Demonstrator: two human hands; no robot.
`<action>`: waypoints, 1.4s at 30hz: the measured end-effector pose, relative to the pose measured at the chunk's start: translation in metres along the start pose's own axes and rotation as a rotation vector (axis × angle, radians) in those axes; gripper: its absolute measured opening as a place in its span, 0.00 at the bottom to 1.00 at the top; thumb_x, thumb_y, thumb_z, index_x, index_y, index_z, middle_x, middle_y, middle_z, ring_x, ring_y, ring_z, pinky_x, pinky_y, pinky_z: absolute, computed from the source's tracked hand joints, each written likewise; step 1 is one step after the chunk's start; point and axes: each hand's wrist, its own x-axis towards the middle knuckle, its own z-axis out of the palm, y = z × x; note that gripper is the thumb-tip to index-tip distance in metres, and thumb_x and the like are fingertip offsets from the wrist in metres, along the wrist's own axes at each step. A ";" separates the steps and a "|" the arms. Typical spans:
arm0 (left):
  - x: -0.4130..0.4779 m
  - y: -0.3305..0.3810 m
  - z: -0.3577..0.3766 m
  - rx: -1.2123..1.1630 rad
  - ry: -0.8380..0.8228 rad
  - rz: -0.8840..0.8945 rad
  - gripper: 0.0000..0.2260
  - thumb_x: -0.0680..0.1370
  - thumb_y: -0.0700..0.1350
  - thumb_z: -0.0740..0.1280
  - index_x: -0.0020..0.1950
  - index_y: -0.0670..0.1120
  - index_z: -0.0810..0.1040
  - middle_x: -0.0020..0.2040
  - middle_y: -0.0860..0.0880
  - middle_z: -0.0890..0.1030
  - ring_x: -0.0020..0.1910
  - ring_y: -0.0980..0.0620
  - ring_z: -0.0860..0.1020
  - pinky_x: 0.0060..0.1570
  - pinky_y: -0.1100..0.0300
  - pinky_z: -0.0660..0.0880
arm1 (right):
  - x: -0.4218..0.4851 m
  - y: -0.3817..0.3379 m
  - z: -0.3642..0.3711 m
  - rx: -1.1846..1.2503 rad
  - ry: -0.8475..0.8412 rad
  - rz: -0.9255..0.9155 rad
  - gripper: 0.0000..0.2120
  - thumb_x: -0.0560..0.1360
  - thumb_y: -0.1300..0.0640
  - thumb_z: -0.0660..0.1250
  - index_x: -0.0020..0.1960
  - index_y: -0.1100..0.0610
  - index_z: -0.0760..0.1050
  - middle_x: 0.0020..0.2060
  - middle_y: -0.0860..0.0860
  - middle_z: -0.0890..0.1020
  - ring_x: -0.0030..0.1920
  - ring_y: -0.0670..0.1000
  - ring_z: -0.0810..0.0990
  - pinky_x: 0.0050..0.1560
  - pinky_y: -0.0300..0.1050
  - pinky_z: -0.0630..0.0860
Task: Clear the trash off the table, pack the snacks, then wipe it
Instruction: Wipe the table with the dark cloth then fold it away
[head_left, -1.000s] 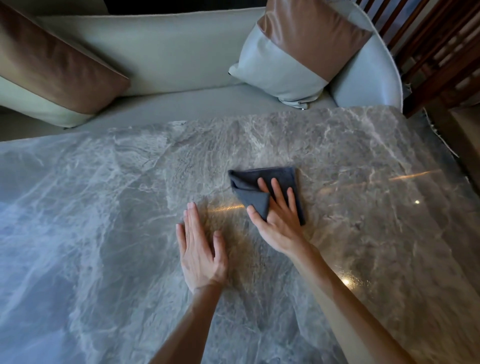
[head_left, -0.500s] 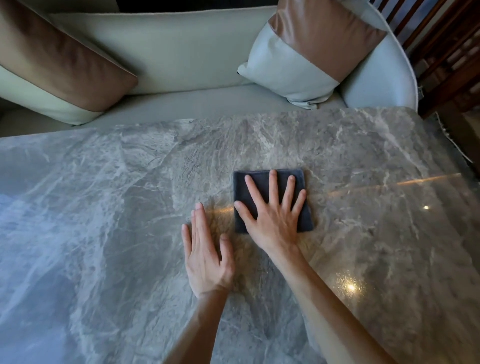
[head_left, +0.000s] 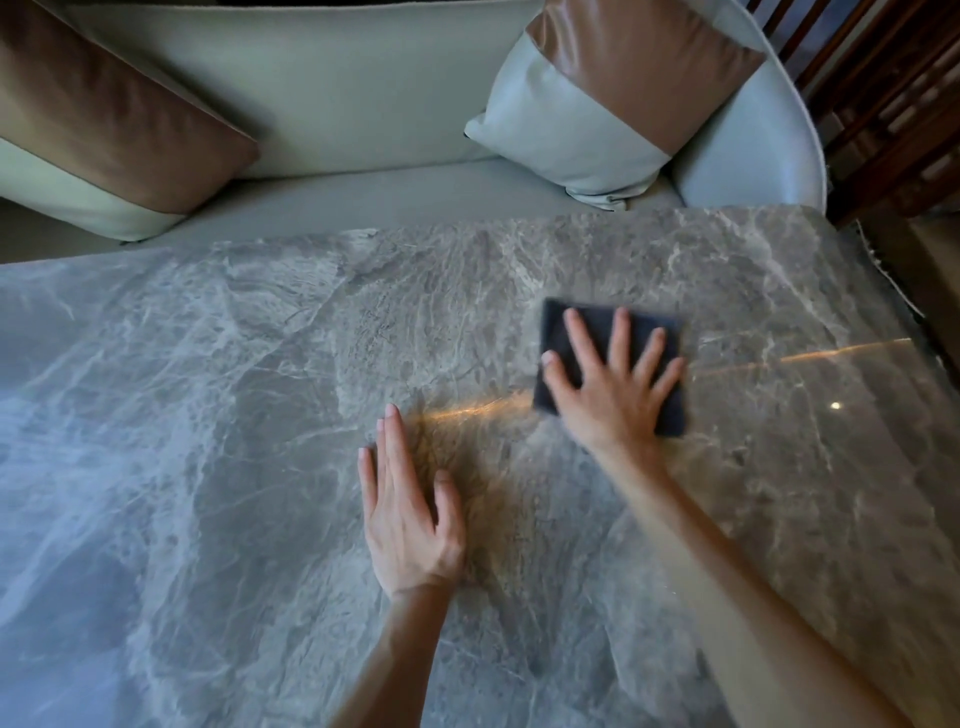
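A dark grey folded cloth (head_left: 556, 327) lies flat on the grey marble table (head_left: 208, 415), right of centre. My right hand (head_left: 618, 384) presses down on the cloth with its fingers spread, palm flat. My left hand (head_left: 410, 514) rests flat on the bare marble nearer to me, fingers together and holding nothing. No trash or snacks show on the table.
A pale sofa (head_left: 337, 88) runs along the table's far edge with a brown and pale cushion at the left (head_left: 104, 135) and another at the right (head_left: 623, 88). Dark wooden slats (head_left: 893, 104) stand at the far right.
The cloth's folded-up corner was flattened, then my right hand slid the cloth to the right and slightly away from me. My left hand stayed flat in place.
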 end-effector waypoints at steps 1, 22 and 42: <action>0.001 0.000 0.001 -0.006 0.005 0.008 0.31 0.76 0.50 0.53 0.79 0.48 0.52 0.77 0.59 0.55 0.73 0.75 0.40 0.75 0.43 0.58 | 0.013 0.002 -0.002 0.008 -0.014 0.037 0.30 0.73 0.29 0.48 0.74 0.31 0.49 0.80 0.50 0.51 0.77 0.67 0.47 0.72 0.74 0.43; -0.002 -0.004 -0.002 -0.065 -0.038 -0.048 0.32 0.77 0.50 0.55 0.78 0.59 0.45 0.80 0.56 0.56 0.77 0.61 0.49 0.77 0.46 0.54 | -0.102 0.007 0.014 -0.043 0.022 -0.642 0.30 0.74 0.31 0.53 0.74 0.32 0.53 0.79 0.49 0.54 0.78 0.66 0.49 0.69 0.75 0.49; -0.001 -0.004 0.006 0.015 -0.026 -0.100 0.35 0.73 0.51 0.57 0.77 0.65 0.46 0.77 0.61 0.61 0.79 0.47 0.52 0.76 0.49 0.53 | -0.175 0.240 -0.022 -0.186 -0.033 -0.174 0.29 0.75 0.31 0.50 0.75 0.31 0.50 0.79 0.49 0.53 0.78 0.65 0.51 0.68 0.76 0.54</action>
